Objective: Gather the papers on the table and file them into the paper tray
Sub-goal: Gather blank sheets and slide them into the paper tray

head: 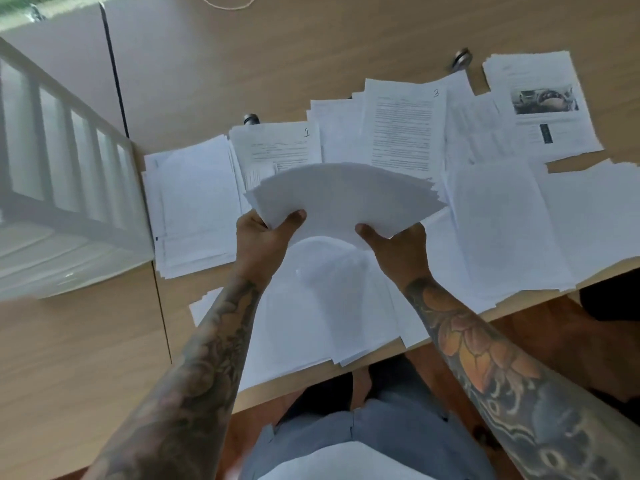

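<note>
Holding fanned stack of thin white sheets (346,195) above wooden counter (311,46), left hand (263,237) and right hand (398,251) pinching near edge, thumbs on top, fingers hidden beneath. Flat printed papers (405,129) spread over counter. White slatted paper tray (62,188) at left.
</note>
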